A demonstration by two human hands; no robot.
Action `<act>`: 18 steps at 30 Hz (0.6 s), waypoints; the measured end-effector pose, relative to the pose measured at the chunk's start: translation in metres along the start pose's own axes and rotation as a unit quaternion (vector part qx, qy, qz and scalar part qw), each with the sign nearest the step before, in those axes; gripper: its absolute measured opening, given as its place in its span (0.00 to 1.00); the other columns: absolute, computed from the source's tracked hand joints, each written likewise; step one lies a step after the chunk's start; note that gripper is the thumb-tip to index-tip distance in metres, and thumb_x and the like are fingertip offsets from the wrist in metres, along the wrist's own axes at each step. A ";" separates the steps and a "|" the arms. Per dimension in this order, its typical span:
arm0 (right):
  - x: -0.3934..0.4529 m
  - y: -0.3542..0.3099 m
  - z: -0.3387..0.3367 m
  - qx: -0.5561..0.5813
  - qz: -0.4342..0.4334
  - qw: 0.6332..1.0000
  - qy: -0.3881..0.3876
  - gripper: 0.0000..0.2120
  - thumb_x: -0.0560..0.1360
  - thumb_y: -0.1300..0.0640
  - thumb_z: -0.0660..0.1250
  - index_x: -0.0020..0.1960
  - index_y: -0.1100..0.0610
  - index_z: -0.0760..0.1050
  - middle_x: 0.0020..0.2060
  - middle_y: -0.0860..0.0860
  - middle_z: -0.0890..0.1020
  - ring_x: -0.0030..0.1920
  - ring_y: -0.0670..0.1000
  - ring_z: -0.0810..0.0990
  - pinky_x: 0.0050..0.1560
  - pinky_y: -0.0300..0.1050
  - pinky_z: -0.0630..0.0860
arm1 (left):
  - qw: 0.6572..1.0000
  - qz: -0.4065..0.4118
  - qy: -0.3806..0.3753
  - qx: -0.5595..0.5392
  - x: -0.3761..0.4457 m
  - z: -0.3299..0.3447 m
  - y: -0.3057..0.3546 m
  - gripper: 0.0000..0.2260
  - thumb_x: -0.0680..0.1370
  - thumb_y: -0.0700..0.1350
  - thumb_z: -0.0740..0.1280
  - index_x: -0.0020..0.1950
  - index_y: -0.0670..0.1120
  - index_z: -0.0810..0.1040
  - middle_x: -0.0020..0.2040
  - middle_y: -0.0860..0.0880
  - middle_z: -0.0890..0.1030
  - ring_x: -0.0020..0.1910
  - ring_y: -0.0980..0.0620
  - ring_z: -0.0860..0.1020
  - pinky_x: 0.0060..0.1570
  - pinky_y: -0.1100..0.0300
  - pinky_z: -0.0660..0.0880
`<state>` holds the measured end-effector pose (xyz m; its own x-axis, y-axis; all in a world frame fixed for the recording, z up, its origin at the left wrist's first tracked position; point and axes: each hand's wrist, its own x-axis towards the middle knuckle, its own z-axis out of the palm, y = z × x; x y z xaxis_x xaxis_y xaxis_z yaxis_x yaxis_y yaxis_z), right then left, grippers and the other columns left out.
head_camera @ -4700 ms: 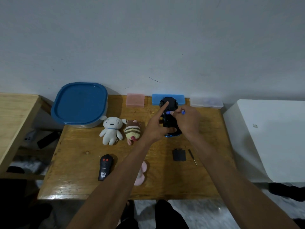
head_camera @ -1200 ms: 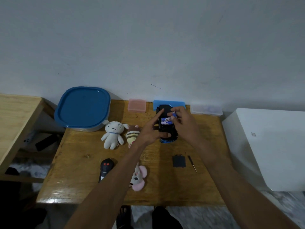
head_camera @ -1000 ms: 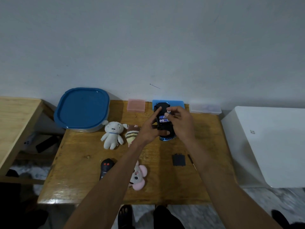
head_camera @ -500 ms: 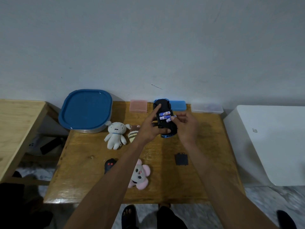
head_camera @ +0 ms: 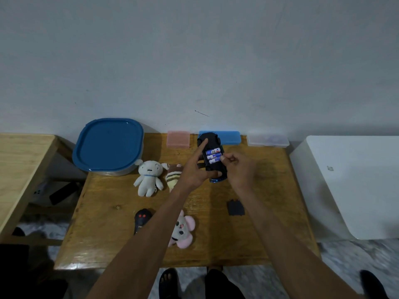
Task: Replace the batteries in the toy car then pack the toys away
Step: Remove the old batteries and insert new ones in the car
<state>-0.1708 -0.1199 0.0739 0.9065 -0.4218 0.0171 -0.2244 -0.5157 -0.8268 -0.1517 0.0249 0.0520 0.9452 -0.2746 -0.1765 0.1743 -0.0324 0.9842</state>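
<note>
While the toy car (head_camera: 212,160) lies upside down at the far middle of the wooden table (head_camera: 112,223), I see my left hand (head_camera: 195,170) holding it, forefinger stretched along its far end and thumb hooked under its near end. Three blue batteries (head_camera: 213,156) sit side by side in the open compartment on its underside. My right hand (head_camera: 239,169) is just right of the car, its fingers curled, with the fingertips (head_camera: 223,157) at the right end of the nearest battery; I cannot tell whether they pinch it or only press it. Near and to the right of the car, the black battery cover (head_camera: 235,208) lies flat on the table, well apart from both hands. Left of the car lie a white plush (head_camera: 149,176) and a striped plush (head_camera: 173,176), the latter partly hidden by my left wrist. Nearer to me lie a black remote (head_camera: 141,220) with two red buttons and a pink-eared plush (head_camera: 183,230), both partly under my left forearm. At the far left corner stands a container with a blue lid (head_camera: 108,144). Along the far edge sit a pink case (head_camera: 178,139), a blue case (head_camera: 230,138) and a clear case (head_camera: 267,140).
</note>
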 end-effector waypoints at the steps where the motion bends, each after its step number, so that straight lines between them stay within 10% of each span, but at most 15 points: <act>1: 0.000 0.000 0.000 0.003 0.002 1.000 0.001 0.04 0.76 0.57 0.73 0.51 0.55 0.83 0.46 0.50 0.84 0.45 0.46 0.82 0.46 0.42 0.81 | 1.000 0.002 -0.001 -0.002 0.000 0.000 0.000 0.48 0.67 0.31 0.80 0.76 0.64 0.61 0.65 0.47 0.75 0.59 0.49 0.79 0.47 0.59 0.82; 18: -0.012 -0.013 0.002 0.044 -0.038 0.998 -0.038 0.09 0.74 0.60 0.75 0.52 0.51 0.80 0.41 0.39 0.80 0.42 0.38 0.81 0.40 0.31 0.77 | 1.000 -0.011 -0.003 -0.011 0.004 0.006 -0.006 0.47 0.70 0.28 0.76 0.81 0.56 0.60 0.66 0.45 0.76 0.59 0.51 0.80 0.49 0.57 0.83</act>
<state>-0.1778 -0.1068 0.0830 0.9448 -0.3247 0.0429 -0.1236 -0.4748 -0.8714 -0.1509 0.0185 0.0452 0.9396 -0.2793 -0.1980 0.2013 -0.0170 0.9794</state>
